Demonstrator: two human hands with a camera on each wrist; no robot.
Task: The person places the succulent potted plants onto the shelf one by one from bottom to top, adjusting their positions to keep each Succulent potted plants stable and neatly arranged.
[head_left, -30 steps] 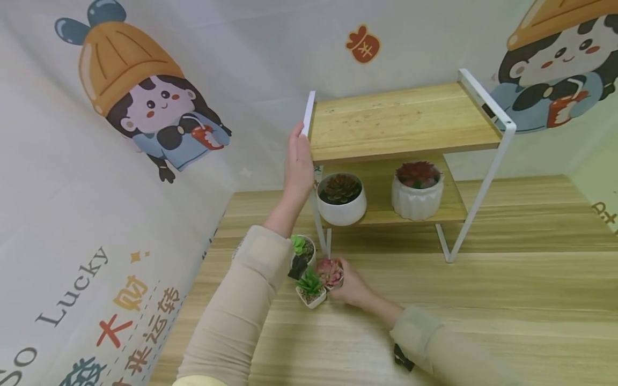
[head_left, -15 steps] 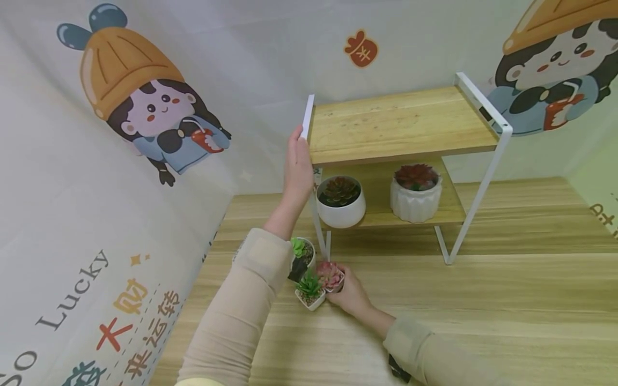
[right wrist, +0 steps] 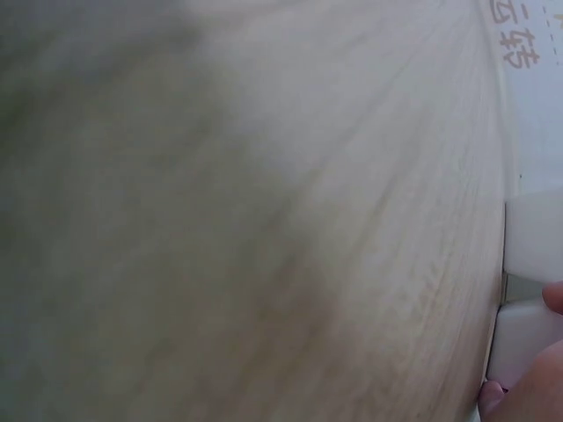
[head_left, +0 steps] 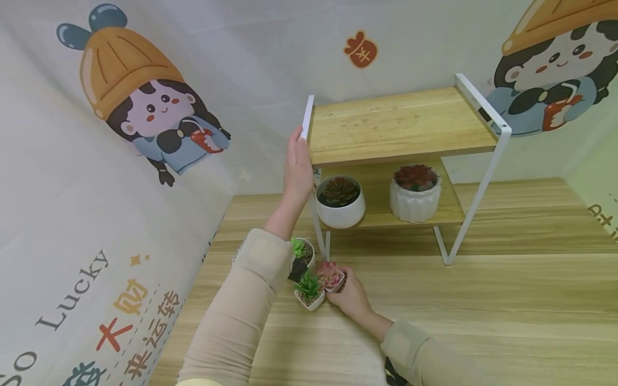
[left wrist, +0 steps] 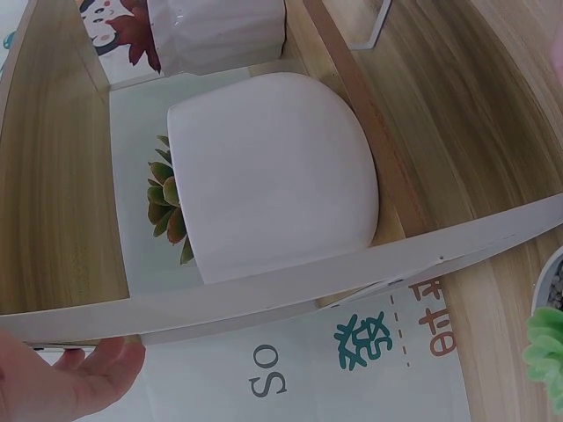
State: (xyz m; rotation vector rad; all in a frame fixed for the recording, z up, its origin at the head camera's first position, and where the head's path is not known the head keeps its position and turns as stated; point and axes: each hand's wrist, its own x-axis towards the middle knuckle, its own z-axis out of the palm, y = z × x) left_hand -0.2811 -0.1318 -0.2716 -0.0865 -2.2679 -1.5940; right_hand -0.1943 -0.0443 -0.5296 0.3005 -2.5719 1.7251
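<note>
My left hand [head_left: 298,166] holds the left side frame of a two-tier shelf [head_left: 405,126] with wooden boards and white metal legs; in the left wrist view, its fingers [left wrist: 106,374] meet the white frame. Down on the table, my right hand [head_left: 351,295] grips the small pot of a pink succulent [head_left: 330,275]. That pot stands beside a green spiky succulent [head_left: 309,285] in a square white pot. Behind them is a light-green succulent [head_left: 300,251] in a round pot, partly hidden by my left sleeve. The right wrist view catches only the edge of my right hand [right wrist: 532,391] at a white pot.
On the lower board stand a round white pot with a dark succulent [head_left: 340,202] and a ribbed white pot with a red succulent [head_left: 415,194]. A printed cloth [head_left: 270,64] hangs behind and to the left. The wooden table [head_left: 507,300] extends to the right.
The right forearm has shifted slightly left, with the hand still at the pink succulent's pot. The head view has tilted a little. My left hand keeps its place on the shelf.
</note>
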